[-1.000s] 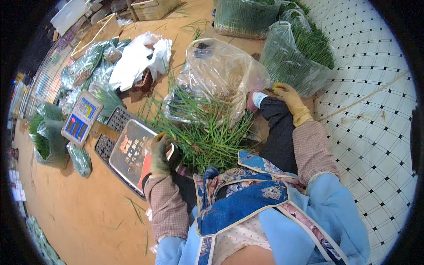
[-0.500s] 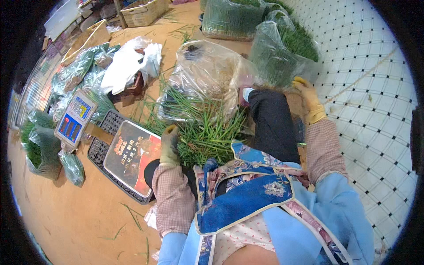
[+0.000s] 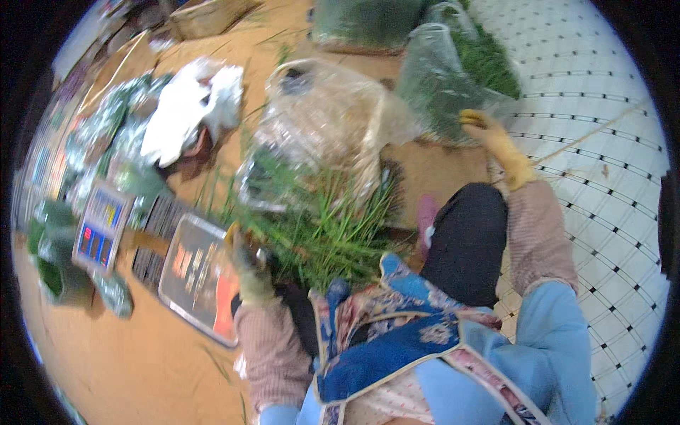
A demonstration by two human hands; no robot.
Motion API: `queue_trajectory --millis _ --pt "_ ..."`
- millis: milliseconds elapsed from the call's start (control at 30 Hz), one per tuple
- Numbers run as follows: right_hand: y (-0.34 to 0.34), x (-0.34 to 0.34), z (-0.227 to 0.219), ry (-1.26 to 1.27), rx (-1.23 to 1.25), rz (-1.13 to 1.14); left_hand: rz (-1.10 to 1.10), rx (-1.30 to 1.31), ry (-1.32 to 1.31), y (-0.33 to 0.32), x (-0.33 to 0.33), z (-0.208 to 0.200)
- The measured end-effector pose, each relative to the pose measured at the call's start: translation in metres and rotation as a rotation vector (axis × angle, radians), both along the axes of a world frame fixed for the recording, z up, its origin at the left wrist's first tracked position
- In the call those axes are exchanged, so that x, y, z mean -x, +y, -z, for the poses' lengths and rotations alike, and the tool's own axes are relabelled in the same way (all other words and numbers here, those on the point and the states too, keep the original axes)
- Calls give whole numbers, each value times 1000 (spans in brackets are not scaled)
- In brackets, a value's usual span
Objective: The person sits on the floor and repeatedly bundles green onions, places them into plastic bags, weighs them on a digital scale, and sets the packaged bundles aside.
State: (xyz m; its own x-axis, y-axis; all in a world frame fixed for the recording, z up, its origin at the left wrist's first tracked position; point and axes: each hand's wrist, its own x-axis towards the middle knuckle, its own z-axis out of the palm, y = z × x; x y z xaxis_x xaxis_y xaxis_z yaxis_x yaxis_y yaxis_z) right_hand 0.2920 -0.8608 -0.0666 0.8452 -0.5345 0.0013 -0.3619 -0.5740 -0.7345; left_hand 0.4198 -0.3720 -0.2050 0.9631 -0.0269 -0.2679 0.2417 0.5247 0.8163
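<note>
My left hand [image 3: 249, 270], in a pale glove, is by the right edge of the weighing scale's platform [image 3: 191, 280], beside a heap of long green stalks [image 3: 326, 237]. Blur smears its fingers, so its grip is unclear. My right hand [image 3: 490, 138], in a yellow glove, reaches forward at the near right side of a clear plastic bag of greens [image 3: 489, 64]. Its fingers are bent loosely and slightly apart, with nothing visible between them. Whether they touch the bag is unclear. A large crumpled clear bag [image 3: 333, 120] lies just beyond the stalks.
The scale's display [image 3: 101, 225] stands at the left, near bagged greens [image 3: 60, 248]. A white plastic bag [image 3: 184, 117] lies farther back. Another large bag of greens [image 3: 365, 25] and a crate [image 3: 209, 18] stand at the far side. White dotted sheeting [image 3: 588, 212] covers the right.
My right foot has drawn back from the crumpled bag toward me, and my knee has shifted right. My left hand has moved left to the scale's edge. The whole view has shifted and blurred.
</note>
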Motion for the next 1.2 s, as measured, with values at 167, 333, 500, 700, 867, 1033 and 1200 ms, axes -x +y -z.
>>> queue_trajectory --millis 167,333,500,700,867,1033,1200 --pt "-54 -64 13 70 611 101 179 -284 177 -53 -74 54" --pt "-151 -128 19 -144 899 381 393 -419 180 -125 -93 65" --pt "-101 -222 44 -243 376 221 435 -487 231 -144 -112 65" --pt "-86 -182 69 -30 369 33 608 -402 362 -149 -94 120" --pt "-116 -131 11 42 137 -43 691 -616 324 -156 -65 113" --pt "-269 -68 -52 -170 325 574 984 -562 -335 -348 -122 -67" --pt "-406 -36 -57 313 724 692 907 -573 -1229 -545 -168 -153"
